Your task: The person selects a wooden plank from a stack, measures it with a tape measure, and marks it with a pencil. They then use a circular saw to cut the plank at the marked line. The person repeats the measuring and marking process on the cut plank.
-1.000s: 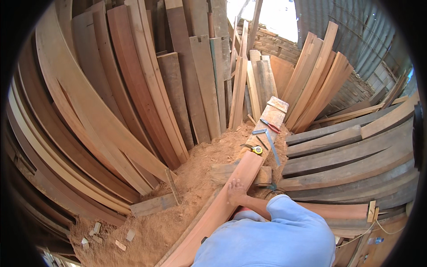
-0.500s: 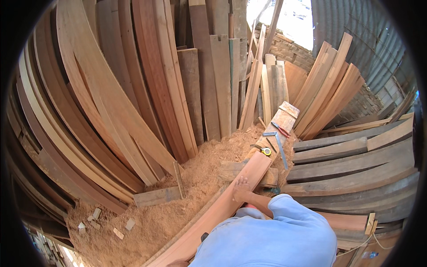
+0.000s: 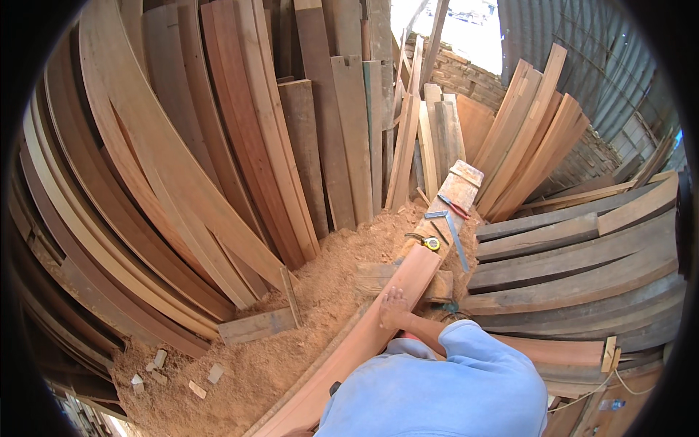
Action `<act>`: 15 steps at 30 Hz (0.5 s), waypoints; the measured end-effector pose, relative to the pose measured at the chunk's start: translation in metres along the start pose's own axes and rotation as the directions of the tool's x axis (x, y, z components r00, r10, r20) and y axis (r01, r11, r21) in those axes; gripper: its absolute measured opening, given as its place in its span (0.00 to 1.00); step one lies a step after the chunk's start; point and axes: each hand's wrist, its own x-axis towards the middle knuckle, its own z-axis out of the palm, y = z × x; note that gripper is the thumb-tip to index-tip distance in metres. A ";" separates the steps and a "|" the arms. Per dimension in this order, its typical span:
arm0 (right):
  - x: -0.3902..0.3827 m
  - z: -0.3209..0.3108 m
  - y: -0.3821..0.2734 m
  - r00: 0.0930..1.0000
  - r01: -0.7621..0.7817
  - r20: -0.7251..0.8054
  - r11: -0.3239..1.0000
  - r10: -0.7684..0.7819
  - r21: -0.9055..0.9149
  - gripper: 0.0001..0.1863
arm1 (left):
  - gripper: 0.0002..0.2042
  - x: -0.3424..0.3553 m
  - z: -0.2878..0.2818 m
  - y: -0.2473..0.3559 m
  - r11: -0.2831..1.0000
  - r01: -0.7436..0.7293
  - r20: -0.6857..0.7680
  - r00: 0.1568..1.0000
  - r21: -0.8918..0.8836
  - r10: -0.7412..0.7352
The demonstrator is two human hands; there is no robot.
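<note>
My right hand [image 3: 394,309] lies flat on a reddish-brown plank [image 3: 364,336], fingers spread, the arm reaching in from a light blue sleeve. The plank slants from the bottom edge up to the middle right. A small patch of skin at the bottom edge, beside the plank, seems to belong to my left hand [image 3: 298,432]; its fingers are hidden by the blue shirt. A black rounded part [image 3: 335,387] of something shows next to the shirt. Past the plank's far end lie a yellow tape measure [image 3: 431,243], a metal try square [image 3: 456,240] and red-handled pliers [image 3: 454,206].
The tools rest on a worn board [image 3: 461,186]. A wooden crosspiece [image 3: 439,287] sits under the plank. Sawdust [image 3: 335,266] covers the ground, with small wood offcuts [image 3: 197,390] at lower left. Tall boards [image 3: 240,124] lean behind; stacked grey timbers [image 3: 575,280] fill the right side.
The whole view has shifted slightly, with the background boards moving a little left. My right hand stays flat on the same part of the plank.
</note>
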 end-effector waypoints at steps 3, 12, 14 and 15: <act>-0.003 -0.006 0.002 1.000 0.006 0.002 1.000 -0.006 0.009 0.56 | 0.45 0.000 -0.001 -0.001 1.000 -0.003 -0.006 1.000 -0.004 0.003; 0.017 0.005 -0.004 0.988 0.153 0.059 0.969 -0.144 -0.195 0.51 | 0.44 0.016 -0.056 -0.008 0.993 0.034 -0.051 0.998 -0.112 -0.040; 0.014 0.014 0.003 0.991 0.137 0.027 0.980 -0.135 -0.145 0.51 | 0.44 0.020 -0.080 -0.015 0.990 0.044 -0.067 0.996 -0.133 -0.053; 0.008 0.009 0.000 0.992 0.127 0.033 0.979 -0.124 -0.161 0.60 | 0.44 0.019 -0.097 -0.017 0.992 0.039 -0.095 0.994 -0.123 -0.051</act>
